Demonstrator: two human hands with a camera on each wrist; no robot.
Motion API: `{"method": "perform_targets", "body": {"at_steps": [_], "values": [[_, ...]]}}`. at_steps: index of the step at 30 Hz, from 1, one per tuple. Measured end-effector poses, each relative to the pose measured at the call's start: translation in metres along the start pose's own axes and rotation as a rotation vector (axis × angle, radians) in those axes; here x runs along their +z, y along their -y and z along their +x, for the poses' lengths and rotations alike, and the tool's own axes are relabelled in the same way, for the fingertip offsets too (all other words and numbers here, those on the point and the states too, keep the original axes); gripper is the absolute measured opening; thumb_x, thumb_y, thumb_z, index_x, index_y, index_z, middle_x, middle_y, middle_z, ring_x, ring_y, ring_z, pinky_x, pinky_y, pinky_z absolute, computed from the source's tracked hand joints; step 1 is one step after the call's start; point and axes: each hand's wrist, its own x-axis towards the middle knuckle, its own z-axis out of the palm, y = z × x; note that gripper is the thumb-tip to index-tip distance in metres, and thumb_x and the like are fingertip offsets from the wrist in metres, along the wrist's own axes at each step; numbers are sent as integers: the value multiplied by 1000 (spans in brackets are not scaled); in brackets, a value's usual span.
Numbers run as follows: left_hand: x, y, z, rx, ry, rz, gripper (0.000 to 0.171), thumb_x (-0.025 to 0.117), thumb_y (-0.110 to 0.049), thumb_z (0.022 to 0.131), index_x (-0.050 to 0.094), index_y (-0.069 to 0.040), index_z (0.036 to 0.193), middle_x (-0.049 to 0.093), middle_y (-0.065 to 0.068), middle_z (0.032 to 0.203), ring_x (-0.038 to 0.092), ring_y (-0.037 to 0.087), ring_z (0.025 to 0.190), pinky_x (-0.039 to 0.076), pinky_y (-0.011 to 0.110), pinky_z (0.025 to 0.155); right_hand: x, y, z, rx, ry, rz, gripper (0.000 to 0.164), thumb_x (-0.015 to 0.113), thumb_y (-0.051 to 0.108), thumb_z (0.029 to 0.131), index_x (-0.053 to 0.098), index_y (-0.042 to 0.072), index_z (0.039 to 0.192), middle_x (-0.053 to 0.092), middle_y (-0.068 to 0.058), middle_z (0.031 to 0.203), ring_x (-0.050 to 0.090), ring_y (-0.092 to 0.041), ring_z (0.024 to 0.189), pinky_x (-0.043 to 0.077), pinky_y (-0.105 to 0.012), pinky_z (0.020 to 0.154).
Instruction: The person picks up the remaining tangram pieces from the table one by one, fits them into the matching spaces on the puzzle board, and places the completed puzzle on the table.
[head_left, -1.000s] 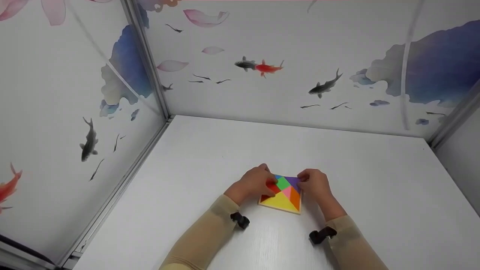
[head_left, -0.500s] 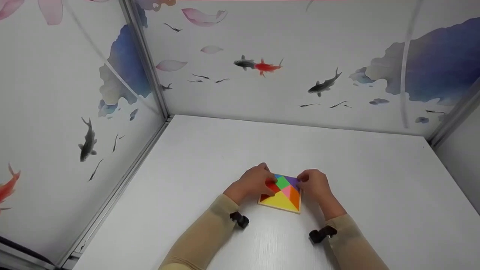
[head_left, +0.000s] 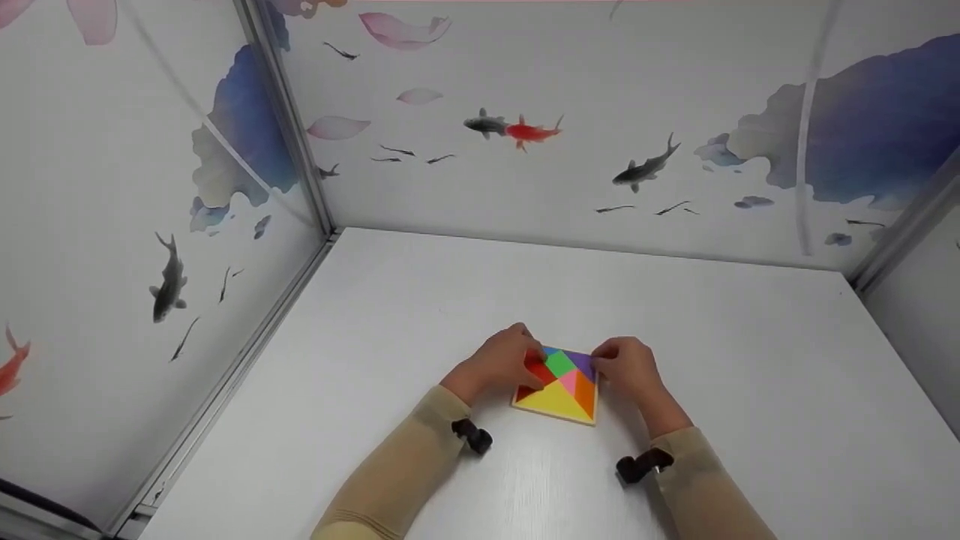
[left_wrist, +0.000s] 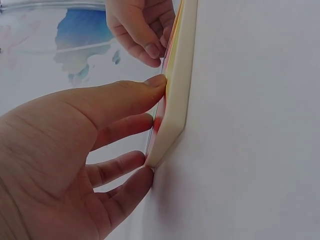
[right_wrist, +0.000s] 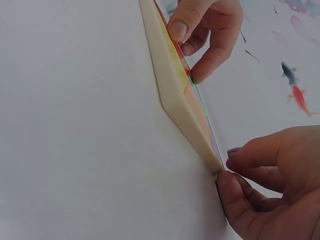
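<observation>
A square tangram puzzle (head_left: 555, 399) lies flat on the white table, its coloured pieces filling a pale wooden tray (left_wrist: 177, 100). At its left side my left hand (head_left: 499, 364) touches it, thumb and index fingertip on top around the red piece (head_left: 538, 370) and other fingertips at the far left corner. My right hand (head_left: 628, 367) is at the far right corner by the purple piece (head_left: 582, 363). In the right wrist view, its curled fingertips (right_wrist: 230, 187) meet that corner, with the thumb just over the top. Part of the left side is hidden under my left hand.
The white table (head_left: 420, 285) reaches back to a wall (head_left: 555, 195) painted with fish and petals. A second painted wall (head_left: 90, 225) stands along the left edge, joined by a metal corner post (head_left: 289, 120). Black wrist cameras (head_left: 474, 436) sit on the sleeves.
Both hands hold nearly the same pose on the puzzle. The whole head view has shifted slightly, with the puzzle and left hand a little further left in the picture.
</observation>
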Motion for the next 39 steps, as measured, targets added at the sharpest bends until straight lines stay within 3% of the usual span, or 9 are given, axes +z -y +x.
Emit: {"method": "perform_targets", "body": {"at_steps": [7,12,16,20,29,35,39], "values": [[1,10,-1,-33,-26,-76,32,82,-38,92,79,-19,118,57,-1,114,55,14,104,53,28,98,4,2,-1,-16,-9,35,16,69,15,102,76,4,111,72,-15,110,64,-24,91,59,-28,81],[5,19,-1,-131,-164,-168,16,80,-34,93,74,-20,94,55,3,103,54,15,94,51,28,84,7,2,1,-19,-21,77,18,68,17,103,75,5,115,71,-15,114,65,-24,94,60,-28,86],[4,25,-1,-204,-230,-246,15,77,-32,93,69,-20,88,58,3,103,53,16,96,51,30,84,9,0,3,-35,-48,84,19,67,18,104,75,7,116,70,-14,112,64,-24,94,60,-28,85],[4,27,-2,-227,-211,-266,13,76,-32,94,71,-20,92,60,2,102,53,17,97,51,30,81,9,-4,5,-63,-74,76,19,67,19,104,75,7,116,70,-13,108,63,-24,89,58,-26,80],[0,33,2,-182,-126,-221,18,76,-38,96,73,-21,103,62,-1,99,55,15,95,51,28,78,2,-7,7,-129,-130,48,20,68,20,102,77,6,113,71,-13,104,63,-21,83,57,-25,76],[1,32,1,-233,-41,-199,45,72,-49,96,66,-16,126,64,5,117,59,20,107,57,37,97,6,-16,9,-196,-135,10,21,67,23,103,79,7,106,74,-10,100,63,-21,83,54,-28,76],[2,34,0,-317,-44,-176,55,66,-53,100,61,-13,137,63,10,129,59,23,116,55,44,107,9,-23,7,-243,-121,-104,21,67,25,105,78,9,111,74,-8,105,64,-23,90,58,-37,85]]}}
